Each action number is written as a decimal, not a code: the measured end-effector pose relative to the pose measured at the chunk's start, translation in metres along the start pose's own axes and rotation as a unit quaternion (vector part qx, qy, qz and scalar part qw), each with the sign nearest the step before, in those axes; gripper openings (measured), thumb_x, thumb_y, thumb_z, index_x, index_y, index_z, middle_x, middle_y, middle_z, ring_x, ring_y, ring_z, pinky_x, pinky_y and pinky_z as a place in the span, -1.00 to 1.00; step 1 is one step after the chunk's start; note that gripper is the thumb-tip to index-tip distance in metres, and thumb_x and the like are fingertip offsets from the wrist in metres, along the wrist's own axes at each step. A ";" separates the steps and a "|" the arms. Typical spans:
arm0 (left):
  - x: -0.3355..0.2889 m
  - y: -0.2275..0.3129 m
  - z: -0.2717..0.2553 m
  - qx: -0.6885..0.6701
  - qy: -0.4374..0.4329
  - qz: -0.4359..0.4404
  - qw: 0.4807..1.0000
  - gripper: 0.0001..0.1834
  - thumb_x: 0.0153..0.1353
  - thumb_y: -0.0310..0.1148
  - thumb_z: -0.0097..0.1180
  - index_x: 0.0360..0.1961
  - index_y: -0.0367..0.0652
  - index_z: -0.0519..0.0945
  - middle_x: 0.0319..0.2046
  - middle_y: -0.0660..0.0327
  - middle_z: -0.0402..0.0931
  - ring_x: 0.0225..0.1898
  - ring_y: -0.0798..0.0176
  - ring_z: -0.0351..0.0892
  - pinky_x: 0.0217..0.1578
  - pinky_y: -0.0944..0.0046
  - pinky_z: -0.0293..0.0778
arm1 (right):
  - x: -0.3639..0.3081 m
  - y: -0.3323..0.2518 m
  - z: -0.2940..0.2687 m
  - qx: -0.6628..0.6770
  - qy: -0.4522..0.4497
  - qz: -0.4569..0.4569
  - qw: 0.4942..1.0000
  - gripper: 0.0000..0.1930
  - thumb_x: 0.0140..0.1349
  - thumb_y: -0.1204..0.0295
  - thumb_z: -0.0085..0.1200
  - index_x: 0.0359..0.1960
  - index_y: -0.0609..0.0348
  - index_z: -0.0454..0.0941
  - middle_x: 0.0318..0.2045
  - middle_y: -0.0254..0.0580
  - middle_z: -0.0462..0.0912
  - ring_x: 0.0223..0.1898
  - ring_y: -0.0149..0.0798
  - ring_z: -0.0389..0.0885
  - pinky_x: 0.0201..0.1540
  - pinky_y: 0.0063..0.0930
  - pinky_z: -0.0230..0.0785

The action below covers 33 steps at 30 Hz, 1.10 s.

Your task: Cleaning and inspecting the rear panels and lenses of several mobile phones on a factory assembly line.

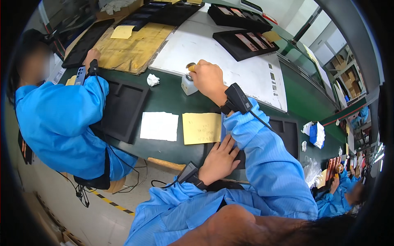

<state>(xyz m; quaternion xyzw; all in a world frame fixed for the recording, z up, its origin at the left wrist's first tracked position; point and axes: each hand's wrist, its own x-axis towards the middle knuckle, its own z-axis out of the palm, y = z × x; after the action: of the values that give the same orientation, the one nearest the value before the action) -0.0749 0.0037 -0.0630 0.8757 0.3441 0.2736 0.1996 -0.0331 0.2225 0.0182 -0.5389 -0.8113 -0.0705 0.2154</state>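
Observation:
My right hand [208, 78] reaches over a small white bottle [188, 85] with a metal top, standing by the edge of the white board. Its fingers are pinched together at the bottle's top, with a small yellow bit showing at the fingertips; I cannot make out what they hold. My left hand [220, 160] lies flat on the near edge of the table, fingers stretched out and slightly apart. Its fingertips touch the near end of a narrow blue strip [223, 130], mostly hidden by my right sleeve. Beside it lie a yellow paper with handwriting [201, 128] and a white wipe [159, 126].
A crumpled tissue [153, 80] lies left of the bottle. Black foam trays [246, 44] rest on the white board [180, 53]; another black tray [123, 108] is at left, beside a co-worker in blue [61, 119]. A blue box of tissues [317, 135] stands at right.

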 end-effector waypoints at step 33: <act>0.007 -0.003 -0.010 0.001 -0.060 -0.036 0.998 -0.41 0.15 -0.12 0.25 0.19 -0.14 0.54 0.30 -0.08 0.31 0.39 -0.12 0.20 0.25 -0.07 0.26 | -0.166 0.086 -0.010 -0.029 0.037 -0.024 0.999 -0.81 0.02 0.40 0.25 -0.29 -0.13 0.76 -0.45 -0.34 0.52 -0.35 -0.21 0.50 0.07 0.03 0.26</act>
<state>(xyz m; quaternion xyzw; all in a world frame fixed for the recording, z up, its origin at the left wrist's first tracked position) -0.0781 0.0127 -0.0544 0.8780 0.3629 0.2126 0.2286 0.1013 0.1141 -0.0538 -0.5222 -0.8131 -0.1196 0.2278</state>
